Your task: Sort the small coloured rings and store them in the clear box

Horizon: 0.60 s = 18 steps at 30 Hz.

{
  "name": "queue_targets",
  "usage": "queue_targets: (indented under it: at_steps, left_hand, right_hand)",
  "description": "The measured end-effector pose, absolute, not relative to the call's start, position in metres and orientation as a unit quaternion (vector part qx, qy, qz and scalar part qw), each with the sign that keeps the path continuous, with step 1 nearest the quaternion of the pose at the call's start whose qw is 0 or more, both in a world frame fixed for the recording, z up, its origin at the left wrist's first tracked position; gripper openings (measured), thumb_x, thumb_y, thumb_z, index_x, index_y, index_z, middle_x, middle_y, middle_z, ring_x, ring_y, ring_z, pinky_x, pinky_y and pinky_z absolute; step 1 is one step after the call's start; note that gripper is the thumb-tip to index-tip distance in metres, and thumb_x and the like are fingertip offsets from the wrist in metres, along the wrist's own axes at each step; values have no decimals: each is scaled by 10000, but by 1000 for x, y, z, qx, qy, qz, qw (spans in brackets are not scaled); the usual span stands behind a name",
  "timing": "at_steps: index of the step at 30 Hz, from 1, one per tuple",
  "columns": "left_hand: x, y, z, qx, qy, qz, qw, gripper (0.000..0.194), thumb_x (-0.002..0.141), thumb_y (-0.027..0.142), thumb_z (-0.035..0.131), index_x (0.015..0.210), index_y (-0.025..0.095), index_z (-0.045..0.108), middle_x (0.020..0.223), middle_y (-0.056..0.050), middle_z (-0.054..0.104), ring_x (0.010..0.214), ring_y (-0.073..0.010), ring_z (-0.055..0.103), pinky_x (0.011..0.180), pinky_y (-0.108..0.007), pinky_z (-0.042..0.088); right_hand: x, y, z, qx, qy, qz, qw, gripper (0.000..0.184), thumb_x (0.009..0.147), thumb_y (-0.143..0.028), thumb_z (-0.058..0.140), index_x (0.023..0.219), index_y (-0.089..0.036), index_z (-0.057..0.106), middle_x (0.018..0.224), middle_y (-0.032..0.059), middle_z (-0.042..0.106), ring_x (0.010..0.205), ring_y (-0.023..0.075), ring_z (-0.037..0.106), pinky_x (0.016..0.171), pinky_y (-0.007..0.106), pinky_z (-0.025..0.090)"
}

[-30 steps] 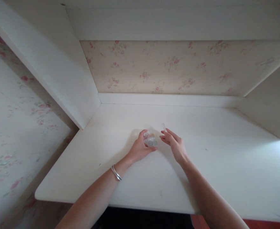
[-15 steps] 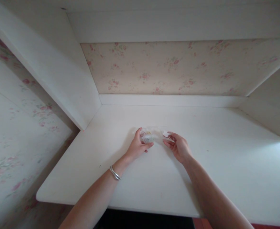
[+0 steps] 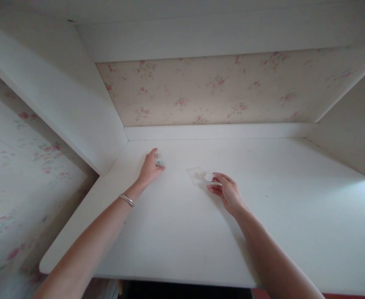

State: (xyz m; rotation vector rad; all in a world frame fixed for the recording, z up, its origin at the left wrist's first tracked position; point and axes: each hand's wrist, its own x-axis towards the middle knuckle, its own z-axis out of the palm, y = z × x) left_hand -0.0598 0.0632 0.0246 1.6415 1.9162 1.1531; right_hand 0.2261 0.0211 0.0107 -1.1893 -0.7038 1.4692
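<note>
My left hand point(image 3: 149, 168) is at the back left of the white desk. Its thumb and fingers close around a small clear plastic item point(image 3: 158, 161) with faint contents I cannot make out. Nearer the middle, my right hand point(image 3: 227, 191) pinches a small whitish see-through piece point(image 3: 209, 177) just above the desktop. Left of those fingers, a faint clear outline point(image 3: 195, 174) shows against the desk; I cannot tell whether it is a plastic bag or a lid. A silver bangle point(image 3: 127, 200) circles my left wrist.
The white desktop point(image 3: 157, 236) has a rounded front left corner. A white panel point(image 3: 76, 99) rises at the left, with a low ledge point(image 3: 219, 132) along the back. Floral wallpaper point(image 3: 182, 91) covers the wall behind. Another panel point(image 3: 353, 120) stands at the right.
My left hand has moved left and toward the back, away from my right hand, carrying the clear plastic item. My right hand stays nearly in place with the whitish piece.
</note>
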Motion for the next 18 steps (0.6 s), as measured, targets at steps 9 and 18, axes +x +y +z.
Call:
queue_targets:
  at_steps: [9, 18]
  left_hand:
    - [-93, 88, 41, 710, 696, 69, -77, 694, 814, 74, 430, 1415, 358, 230, 1358, -89, 359, 922, -241, 603, 709, -353, 501]
    - [-97, 77, 42, 705, 694, 89, -114, 695, 815, 50, 419, 1418, 348, 247, 1372, -107, 342, 980, -266, 575, 739, -382, 506]
  right_hand:
    - [230, 19, 14, -505, -294, 609, 536, 198, 741, -300, 635, 904, -188, 638, 802, 8, 595, 548, 123, 641, 510, 236, 554]
    - [229, 19, 11, -505, -310, 605, 533, 230, 749, -338, 634, 933, -200, 632, 859, 22, 617, 564, 128, 655, 508, 245, 552]
